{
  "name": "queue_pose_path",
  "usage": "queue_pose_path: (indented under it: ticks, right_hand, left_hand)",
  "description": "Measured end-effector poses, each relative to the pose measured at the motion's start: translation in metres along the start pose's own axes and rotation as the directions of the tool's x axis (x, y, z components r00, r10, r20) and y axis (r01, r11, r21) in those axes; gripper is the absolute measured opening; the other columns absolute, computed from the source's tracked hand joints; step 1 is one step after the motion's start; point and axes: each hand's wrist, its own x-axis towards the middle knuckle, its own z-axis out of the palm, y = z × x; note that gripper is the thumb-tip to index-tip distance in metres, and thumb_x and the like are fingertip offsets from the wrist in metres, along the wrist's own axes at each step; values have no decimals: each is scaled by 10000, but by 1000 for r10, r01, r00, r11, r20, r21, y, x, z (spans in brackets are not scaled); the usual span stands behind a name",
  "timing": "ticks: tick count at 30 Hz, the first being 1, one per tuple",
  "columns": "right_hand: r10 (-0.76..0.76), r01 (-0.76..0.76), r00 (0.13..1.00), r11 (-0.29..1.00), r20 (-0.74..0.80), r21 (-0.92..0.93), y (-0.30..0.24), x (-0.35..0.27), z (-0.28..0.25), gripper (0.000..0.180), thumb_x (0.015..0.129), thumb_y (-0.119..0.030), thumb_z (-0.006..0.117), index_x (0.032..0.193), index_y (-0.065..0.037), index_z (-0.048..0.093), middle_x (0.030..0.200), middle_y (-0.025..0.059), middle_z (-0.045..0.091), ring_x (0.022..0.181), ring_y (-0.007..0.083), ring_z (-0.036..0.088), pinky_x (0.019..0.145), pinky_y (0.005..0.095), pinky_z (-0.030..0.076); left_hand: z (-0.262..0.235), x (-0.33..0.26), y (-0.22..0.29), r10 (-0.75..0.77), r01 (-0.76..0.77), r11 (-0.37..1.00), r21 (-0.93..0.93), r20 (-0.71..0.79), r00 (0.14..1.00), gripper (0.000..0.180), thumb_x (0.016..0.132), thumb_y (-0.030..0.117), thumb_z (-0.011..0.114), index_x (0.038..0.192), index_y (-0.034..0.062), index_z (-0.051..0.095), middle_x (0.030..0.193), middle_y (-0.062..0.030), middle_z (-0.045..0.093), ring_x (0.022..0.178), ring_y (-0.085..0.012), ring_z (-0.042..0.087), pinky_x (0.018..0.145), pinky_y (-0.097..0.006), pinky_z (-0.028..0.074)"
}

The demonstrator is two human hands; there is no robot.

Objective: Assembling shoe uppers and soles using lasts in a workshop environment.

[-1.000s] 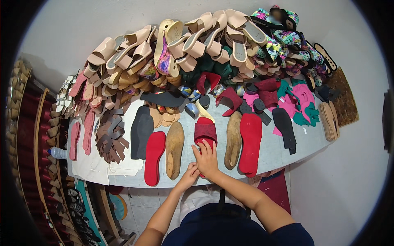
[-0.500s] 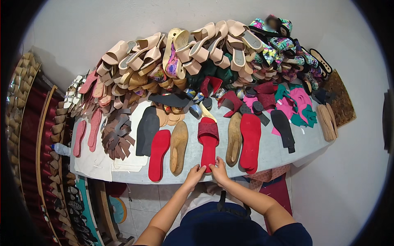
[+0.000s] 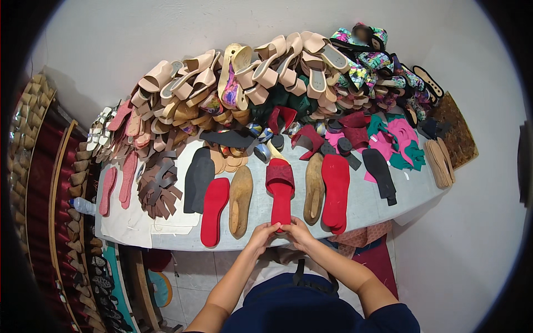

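Both hands, left hand [image 3: 263,231] and right hand [image 3: 297,230], were closed on the heel end of the red slipper [image 3: 280,191], which lay on the worktop [image 3: 366,208] near its front edge. Judged risk: a tug could drag it off the edge or disturb the adjacent wooden last [image 3: 241,200].

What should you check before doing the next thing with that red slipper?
1. Both hands on the red slipper: ok, left hand and right hand grip its heel end.
2. Slipper flat on the table: ok.
3. Strap at the toe end in place: ok.
4. Apart from the tan wooden last beside it: ok.
5. Sole glued firmly: cannot tell.
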Motion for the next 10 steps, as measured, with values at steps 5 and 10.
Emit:
queue_pose_path:
  ticks: [5,10]
  right_hand:
    - [37,-76,965,987,260,139,-18,12,-10,381,765,-69,560,1129,-48,448,994,82,561,907,171,552,755,273,449]
    - [-99,62,922,992,375,109,-35,17,15,396,769,-120,589,1139,-79,455,1016,29,561,969,138,520,838,309,397]
  left_hand:
    - [0,-8,4,95,-95,995,8,4,995,361,797,204,610,1055,-35,527,953,-77,582,851,-117,540,767,-234,411]
    - [-12,-25,8,214,-211,976,57,-46,976,415,795,193,612,1120,-40,499,995,-82,574,896,-115,531,794,-233,403]
